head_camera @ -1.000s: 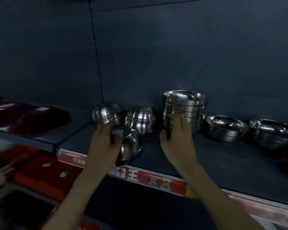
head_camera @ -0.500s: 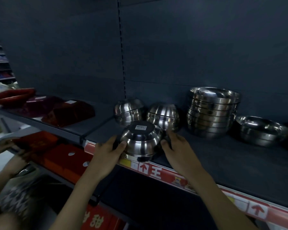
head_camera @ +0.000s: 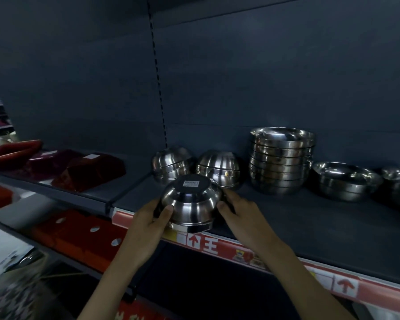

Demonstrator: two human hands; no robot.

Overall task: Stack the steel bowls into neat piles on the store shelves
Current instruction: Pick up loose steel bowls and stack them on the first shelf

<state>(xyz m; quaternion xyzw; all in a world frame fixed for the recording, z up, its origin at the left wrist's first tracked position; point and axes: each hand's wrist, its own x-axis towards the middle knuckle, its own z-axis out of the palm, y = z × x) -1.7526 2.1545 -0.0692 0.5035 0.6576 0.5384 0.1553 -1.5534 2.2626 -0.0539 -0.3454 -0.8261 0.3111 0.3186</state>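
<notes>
Head view showed an upturned bowl [head_camera: 191,203] at the front edge of the shelf [head_camera: 286,229], clasped between both hands. The left hand [head_camera: 148,227] pressed its thumb on the near wall with its fingers curled round the far side, and the right hand [head_camera: 243,218] gripped the opposite wall in the same way. A barcode sticker [head_camera: 191,183] lay on the flat base, facing up. A second rim showed beneath the bowl's lip, so it was probably a small nested set, though how many could not be told. Just beyond the fingertips stood two upturned piles [head_camera: 218,169] side by side. Further out past the right hand rose a tall pile [head_camera: 282,160] of upright bowls, with low bowls [head_camera: 344,181] beyond it. A red price strip [head_camera: 217,247] ran under the wrists. Thin polished steel like this probably handled as light and stiff but slippery, and the smooth domed wall offered a thumb little purchase. The surer hold seemed to be low down, at the rolled rim, with the hands opposite each other. The bowl looked unlikely to break, though it could dent or clatter if dropped. Any nested bowls might slide apart if tilted, so keeping it level looked wise.
</notes>
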